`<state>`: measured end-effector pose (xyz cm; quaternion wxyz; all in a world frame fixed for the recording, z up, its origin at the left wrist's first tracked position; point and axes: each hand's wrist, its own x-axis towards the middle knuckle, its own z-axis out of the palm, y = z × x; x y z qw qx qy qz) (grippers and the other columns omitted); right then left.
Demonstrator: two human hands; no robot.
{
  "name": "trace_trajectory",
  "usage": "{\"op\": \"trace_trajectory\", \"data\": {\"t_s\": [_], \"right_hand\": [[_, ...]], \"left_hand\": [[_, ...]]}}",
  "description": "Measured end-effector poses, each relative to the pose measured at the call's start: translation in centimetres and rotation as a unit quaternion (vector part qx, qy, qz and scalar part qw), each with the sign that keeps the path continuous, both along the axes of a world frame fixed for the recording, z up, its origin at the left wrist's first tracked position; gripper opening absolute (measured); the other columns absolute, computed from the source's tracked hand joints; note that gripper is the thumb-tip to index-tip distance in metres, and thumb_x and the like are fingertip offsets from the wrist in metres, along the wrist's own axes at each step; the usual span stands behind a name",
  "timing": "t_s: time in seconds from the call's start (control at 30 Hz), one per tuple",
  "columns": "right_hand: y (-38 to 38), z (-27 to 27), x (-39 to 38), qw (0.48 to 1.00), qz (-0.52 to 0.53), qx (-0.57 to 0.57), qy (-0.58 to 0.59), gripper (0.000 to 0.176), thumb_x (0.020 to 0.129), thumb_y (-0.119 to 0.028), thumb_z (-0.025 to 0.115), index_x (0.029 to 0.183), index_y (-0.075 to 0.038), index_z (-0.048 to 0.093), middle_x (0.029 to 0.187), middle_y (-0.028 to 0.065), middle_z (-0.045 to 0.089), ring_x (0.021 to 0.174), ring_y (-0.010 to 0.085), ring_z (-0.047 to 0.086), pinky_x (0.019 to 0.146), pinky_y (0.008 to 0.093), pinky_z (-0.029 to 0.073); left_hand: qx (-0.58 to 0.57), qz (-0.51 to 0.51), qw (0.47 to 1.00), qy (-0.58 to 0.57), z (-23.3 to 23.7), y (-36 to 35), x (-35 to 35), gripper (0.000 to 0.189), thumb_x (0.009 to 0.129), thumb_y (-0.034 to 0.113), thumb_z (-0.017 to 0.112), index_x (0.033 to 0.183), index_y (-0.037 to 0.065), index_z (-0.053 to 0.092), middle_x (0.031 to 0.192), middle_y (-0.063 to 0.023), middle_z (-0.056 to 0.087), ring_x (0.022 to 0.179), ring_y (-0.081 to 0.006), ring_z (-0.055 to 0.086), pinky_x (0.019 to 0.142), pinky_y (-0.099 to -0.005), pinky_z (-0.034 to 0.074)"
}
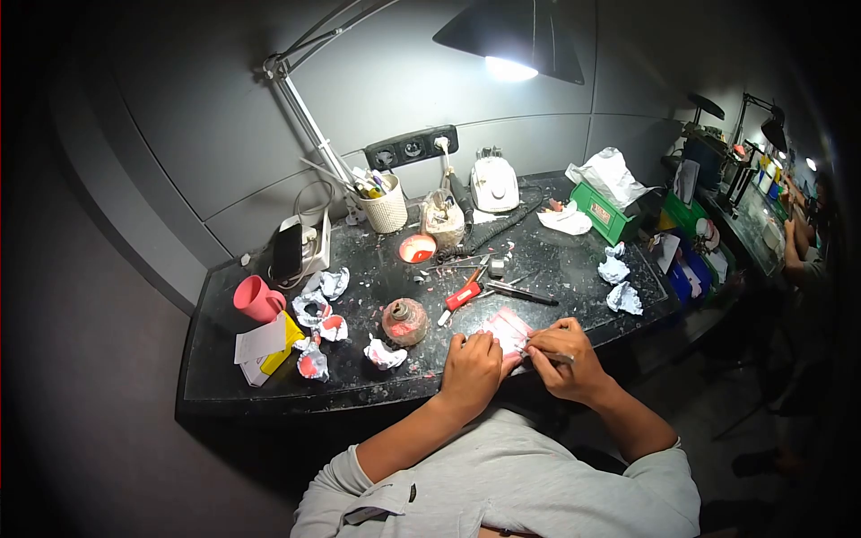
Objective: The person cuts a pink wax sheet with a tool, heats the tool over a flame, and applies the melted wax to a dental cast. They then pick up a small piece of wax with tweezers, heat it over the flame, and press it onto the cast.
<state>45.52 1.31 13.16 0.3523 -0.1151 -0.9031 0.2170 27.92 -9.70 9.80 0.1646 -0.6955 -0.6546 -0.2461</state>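
Observation:
At the front edge of the bench, my left hand [473,366] is closed on a pink wax sheet [504,326], which shines brightly under the lamp. My right hand [565,359] grips a slim carving tool [569,359] like a pen, its working end over the sheet's right side. The tool's exact tip is too small to make out. Just beyond the sheet lie a red-and-white box cutter or marker-like piece [463,296] and a black pen [523,293]. A round metal burner [404,322] with pink stains stands left of my left hand.
Crumpled papers [312,309], a pink mug [258,299] and a yellow box [285,344] sit at left. Behind stand a pen cup [384,204], a white control unit [494,184] and a green bin [603,213]. A lamp [511,40] hangs overhead. Another person [812,242] sits far right.

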Motion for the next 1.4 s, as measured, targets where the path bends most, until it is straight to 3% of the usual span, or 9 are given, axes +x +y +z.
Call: {"op": "trace_trajectory", "data": {"t_s": [0.33, 0.53, 0.67, 0.77, 0.8, 0.9, 1.03, 1.27, 1.4], "right_hand": [[0.5, 2.3, -0.2, 0.999, -0.042, -0.007, 0.015, 0.02, 0.097, -0.015, 0.06, 0.085, -0.002, 0.07, 0.076, 0.0125, 0.068, 0.068, 0.0342, 0.062, 0.081, 0.0413, 0.047], [4.1, 1.9, -1.9, 0.924, -0.211, 0.049, -0.316, 0.034, 0.098, -0.03, 0.063, 0.08, -0.001, 0.068, 0.076, 0.0191, 0.069, 0.077, 0.0391, 0.068, 0.075, 0.0472, 0.048], [4.0, -0.9, -2.8, 0.937, -0.275, 0.15, -0.156, 0.025, 0.091, -0.029, 0.071, 0.086, -0.005, 0.068, 0.089, 0.0158, 0.066, 0.089, 0.0361, 0.063, 0.082, 0.0487, 0.045], [2.4, 0.9, -3.4, 0.931, -0.194, 0.184, -0.249, 0.022, 0.09, -0.023, 0.069, 0.091, -0.002, 0.065, 0.093, 0.0184, 0.062, 0.093, 0.037, 0.06, 0.081, 0.0475, 0.044], [2.0, -0.4, -3.2, 0.965, -0.182, 0.095, -0.163, 0.026, 0.091, -0.029, 0.07, 0.09, -0.004, 0.066, 0.092, 0.0168, 0.062, 0.092, 0.0365, 0.06, 0.082, 0.0468, 0.044], [0.7, 0.0, -2.6, 0.958, -0.175, 0.078, -0.214, 0.028, 0.09, -0.032, 0.073, 0.093, -0.005, 0.067, 0.092, 0.0154, 0.062, 0.093, 0.0348, 0.06, 0.082, 0.0449, 0.045], [0.9, 0.5, -3.7, 0.967, -0.147, 0.025, -0.206, 0.029, 0.087, -0.029, 0.076, 0.093, -0.002, 0.066, 0.093, 0.0159, 0.063, 0.095, 0.0337, 0.061, 0.085, 0.0438, 0.045], [1.6, 1.6, -4.7, 0.966, -0.147, -0.061, -0.202, 0.011, 0.088, -0.016, 0.073, 0.089, -0.005, 0.072, 0.086, 0.0121, 0.064, 0.084, 0.0336, 0.064, 0.078, 0.0456, 0.048], [2.7, 1.8, -4.6, 0.971, -0.14, -0.079, -0.176, 0.01, 0.087, -0.014, 0.073, 0.088, -0.004, 0.072, 0.086, 0.0129, 0.065, 0.082, 0.0349, 0.066, 0.074, 0.0453, 0.052]], "left_hand": [[0.006, -0.026, 0.998, -0.056, 0.4, -0.2, -0.4, 0.028, 0.089, 0.03, 0.074, 0.087, 0.004, 0.067, 0.088, -0.0096, 0.064, 0.087, -0.0264, 0.062, 0.087, -0.0416, 0.042], [0.036, -0.004, 0.997, -0.068, 1.6, -1.0, -1.7, 0.008, 0.087, 0.007, 0.07, 0.091, 0.005, 0.063, 0.09, -0.0106, 0.062, 0.091, -0.0267, 0.061, 0.09, -0.0438, 0.041], [0.11, -0.025, 0.99, -0.087, 3.8, -3.6, -2.4, 0.03, 0.078, 0.005, 0.073, 0.108, 0.006, 0.071, 0.097, -0.014, 0.062, 0.094, -0.0309, 0.06, 0.09, -0.043, 0.042], [0.174, 0.015, 0.98, -0.092, 3.2, -6.7, -3.8, 0.029, 0.069, 0.001, 0.07, 0.097, 0.005, 0.076, 0.1, -0.0137, 0.062, 0.095, -0.0317, 0.059, 0.091, -0.0444, 0.041], [0.159, 0.044, 0.983, -0.083, 3.1, -7.8, -4.2, 0.025, 0.07, 0.001, 0.07, 0.095, 0.003, 0.075, 0.098, -0.0138, 0.061, 0.095, -0.0304, 0.059, 0.091, -0.0449, 0.041], [0.162, 0.138, 0.961, -0.178, 3.2, -10.6, -5.7, 0.015, 0.087, 0.0, 0.069, 0.101, -0.005, 0.068, 0.102, -0.0162, 0.058, 0.098, -0.0325, 0.058, 0.091, -0.045, 0.046], [0.167, 0.203, 0.943, -0.202, 2.3, -11.8, -8.4, 0.023, 0.089, 0.003, 0.067, 0.109, -0.007, 0.065, 0.106, -0.0187, 0.058, 0.101, -0.0343, 0.059, 0.094, -0.0451, 0.046], [0.141, 0.209, 0.94, -0.231, -0.4, -12.1, -10.3, 0.029, 0.09, 0.01, 0.066, 0.112, -0.009, 0.063, 0.112, -0.0212, 0.059, 0.107, -0.0367, 0.058, 0.097, -0.0465, 0.045], [0.09, 0.195, 0.944, -0.25, -0.9, -11.8, -10.8, 0.05, 0.091, 0.015, 0.067, 0.134, -0.008, 0.055, 0.125, -0.0226, 0.06, 0.109, -0.0358, 0.057, 0.098, -0.0456, 0.044]]}}
